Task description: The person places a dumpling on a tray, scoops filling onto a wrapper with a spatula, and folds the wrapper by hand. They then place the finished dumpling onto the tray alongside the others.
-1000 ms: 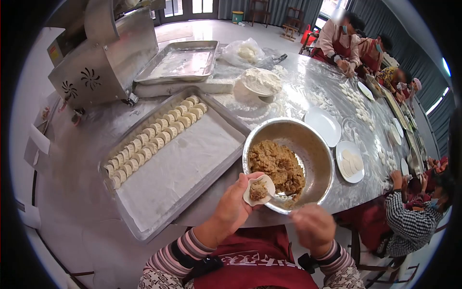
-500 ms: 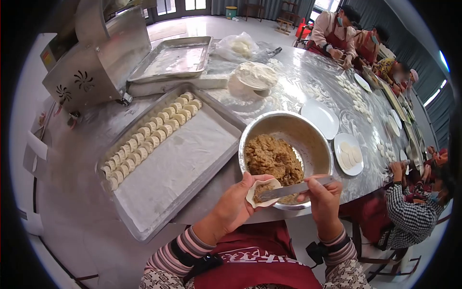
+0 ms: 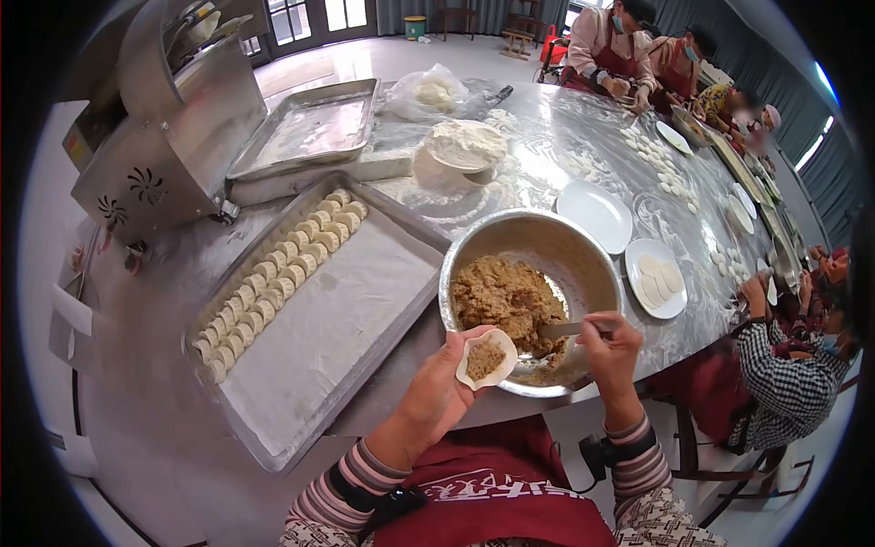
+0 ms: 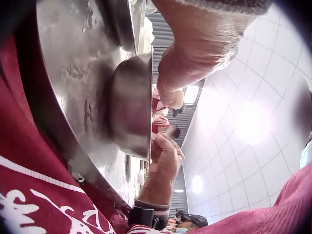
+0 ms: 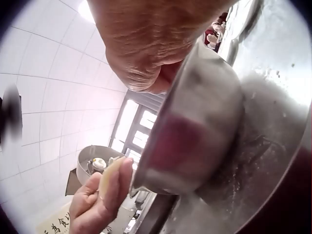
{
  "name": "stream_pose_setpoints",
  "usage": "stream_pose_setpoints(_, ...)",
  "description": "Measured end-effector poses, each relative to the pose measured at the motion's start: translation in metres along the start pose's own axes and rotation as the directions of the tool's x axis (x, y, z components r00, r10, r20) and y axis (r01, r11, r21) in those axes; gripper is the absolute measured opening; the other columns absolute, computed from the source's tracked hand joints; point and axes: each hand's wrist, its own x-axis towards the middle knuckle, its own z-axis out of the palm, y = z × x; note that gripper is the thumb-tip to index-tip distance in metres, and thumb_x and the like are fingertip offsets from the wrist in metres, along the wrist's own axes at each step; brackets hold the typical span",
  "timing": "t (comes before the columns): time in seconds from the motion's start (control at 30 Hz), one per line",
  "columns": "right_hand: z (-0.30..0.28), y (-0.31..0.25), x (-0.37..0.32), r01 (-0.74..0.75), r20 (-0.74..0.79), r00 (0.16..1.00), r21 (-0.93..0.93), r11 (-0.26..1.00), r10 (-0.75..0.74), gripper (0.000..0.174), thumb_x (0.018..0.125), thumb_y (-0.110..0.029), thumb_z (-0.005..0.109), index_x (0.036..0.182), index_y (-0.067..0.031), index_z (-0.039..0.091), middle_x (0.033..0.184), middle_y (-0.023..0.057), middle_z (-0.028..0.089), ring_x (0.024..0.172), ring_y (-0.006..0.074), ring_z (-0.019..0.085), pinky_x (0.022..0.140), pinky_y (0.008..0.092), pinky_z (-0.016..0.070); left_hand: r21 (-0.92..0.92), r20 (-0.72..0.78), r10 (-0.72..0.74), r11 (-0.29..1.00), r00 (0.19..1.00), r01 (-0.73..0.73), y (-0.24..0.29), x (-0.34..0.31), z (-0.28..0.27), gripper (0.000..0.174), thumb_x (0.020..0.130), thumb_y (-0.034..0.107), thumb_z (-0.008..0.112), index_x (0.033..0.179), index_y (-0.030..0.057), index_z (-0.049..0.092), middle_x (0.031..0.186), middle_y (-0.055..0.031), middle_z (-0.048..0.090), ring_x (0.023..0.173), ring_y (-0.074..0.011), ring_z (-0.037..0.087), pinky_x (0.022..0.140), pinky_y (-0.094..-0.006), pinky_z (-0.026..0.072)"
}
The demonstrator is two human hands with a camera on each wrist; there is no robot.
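Dumpling wrapper (image 3: 505, 345), round and bearing a patch of minced filling (image 3: 484, 361), lies at the lower middle of the frame in the head view, just before the near rim of the steel mixing bowl (image 3: 597, 273); whether it touches that rim cannot be told. The left hand (image 3: 428, 392) holds it, thumb at its edge. To its right, the right hand (image 3: 611, 351) grips a flat metal filling spatula (image 3: 561, 330), its tip sunk in the bulk filling (image 3: 501, 296) inside the bowl.

Trouble, as I judge it, would start at the wrapper: one scoop too many could crowd the filling outward, and a greasy edge may not seal. Pressing the blade too hard could tear the thin dough, and a steeper tilt of the left hand could let the load slide off. The bowl stands near the edge of the steel table (image 3: 529, 182), so a rough shove of the spatula might shift it.

Left of centre, a paper-lined tray (image 3: 337, 319) carries two close rows of crescent dumplings (image 3: 273, 273). Right of centre, a white plate (image 3: 645, 250) holds overlapping spare wrappers (image 3: 658, 281), which might stick or dry if left long. A heap of flour (image 3: 465, 141) sits at upper middle; people (image 3: 609, 55) work at upper right
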Motion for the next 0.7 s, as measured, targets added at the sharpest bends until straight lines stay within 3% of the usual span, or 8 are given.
stream_pose_setpoints(0.1,-0.002,0.009,0.005,0.104,0.013,0.995,-0.224,0.969,-0.104,0.011,0.076,-0.005,0.069,0.083,0.0031,0.065,0.064,0.0093,0.065,0.058,0.0191,0.065,0.056,0.0271,0.0492,0.017,0.002,0.010,1.000,1.000,-0.010,0.002,-0.003,0.007,0.060,0.100,0.047,0.030,0.135,-0.0015,0.037,0.130,-0.0133,0.051,0.121,-0.0233,0.051,0.101,-0.0376,0.0421)
stream_pose_setpoints(0.17,-0.012,-0.001,0.007,-0.027,0.068,0.997,-0.284,0.959,0.048,0.028,0.071,-0.011,0.075,0.093,0.0024,0.064,0.080,0.0142,0.067,0.076,0.0261,0.066,0.066,0.0321,0.0501,0.034,0.023,0.002,0.999,1.000,-0.003,0.004,-0.006,0.009,0.062,0.099,0.048,0.030,0.136,-0.0019,0.036,0.130,-0.0136,0.051,0.121,-0.0236,0.050,0.102,-0.0381,0.0413)
stream_pose_setpoints(0.23,-0.019,-0.024,0.006,0.330,0.095,0.927,-0.668,0.667,-0.364,0.046,0.067,-0.017,0.079,0.106,-0.0004,0.061,0.102,0.0173,0.063,0.099,0.0301,0.060,0.077,0.0359,0.0488,0.015,0.028,-0.020,1.000,0.999,0.020,0.005,-0.008,0.011,0.062,0.099,0.048,0.030,0.136,-0.0019,0.036,0.131,-0.0138,0.050,0.122,-0.0238,0.050,0.103,-0.0385,0.0409)
stream_pose_setpoints(0.3,-0.019,-0.043,-0.007,0.323,0.072,0.920,-0.696,0.641,-0.385,0.061,0.064,-0.020,0.080,0.117,-0.0029,0.055,0.116,0.0175,0.057,0.113,0.0333,0.051,0.087,0.0412,0.0455,-0.010,0.038,-0.043,0.999,0.998,0.043,0.004,-0.007,0.013,0.063,0.099,0.049,0.030,0.136,-0.0019,0.036,0.131,-0.0139,0.049,0.122,-0.0240,0.049,0.103,-0.0389,0.0405)
stream_pose_setpoints(0.47,-0.001,-0.066,-0.034,0.823,0.396,0.561,-0.172,0.541,-0.727,0.029,0.071,-0.012,0.070,0.099,-0.0046,0.064,0.111,0.0165,0.060,0.104,0.0349,0.056,0.085,0.0443,0.0481,-0.045,0.107,-0.144,0.988,0.984,0.150,-0.005,-0.005,0.018,0.065,0.098,0.051,0.032,0.136,-0.0011,0.035,0.132,-0.0148,0.048,0.122,-0.0248,0.049,0.104,-0.0413,0.0403)
stream_pose_setpoints(0.6,0.013,-0.060,-0.030,0.813,0.400,0.538,-0.012,0.582,-0.742,0.024,0.063,-0.009,0.067,0.087,-0.0053,0.067,0.110,0.0166,0.061,0.103,0.0344,0.058,0.083,0.0437,0.0492,-0.136,0.174,-0.157,0.974,0.972,0.181,-0.010,-0.009,0.017,0.056,0.099,0.039,0.043,0.136,-0.0007,0.035,0.130,-0.0134,0.050,0.120,-0.0216,0.051,0.102,-0.0370,0.0415)
stream_pose_setpoints(0.67,0.018,-0.063,-0.028,0.783,0.395,0.563,0.023,0.621,-0.726,0.024,0.062,-0.009,0.069,0.087,-0.0051,0.067,0.111,0.0166,0.061,0.104,0.0347,0.057,0.083,0.0435,0.0492,0.510,0.155,-0.104,0.860,0.982,0.011,-0.004,-0.015,0.028,0.050,0.095,0.020,0.055,0.136,-0.0008,0.035,0.126,-0.0102,0.052,0.116,-0.0171,0.051,0.099,-0.0308,0.0421)
stream_pose_setpoints(0.7,0.021,-0.064,-0.028,0.748,0.393,0.593,0.053,0.661,-0.703,0.025,0.062,-0.009,0.070,0.087,-0.0048,0.068,0.112,0.0166,0.061,0.104,0.0350,0.057,0.083,0.0432,0.0491,0.514,0.153,-0.109,0.858,0.982,0.016,-0.007,-0.016,0.028,0.050,0.095,0.020,0.055,0.136,-0.0008,0.035,0.126,-0.0102,0.052,0.116,-0.0171,0.051,0.099,-0.0308,0.0421)
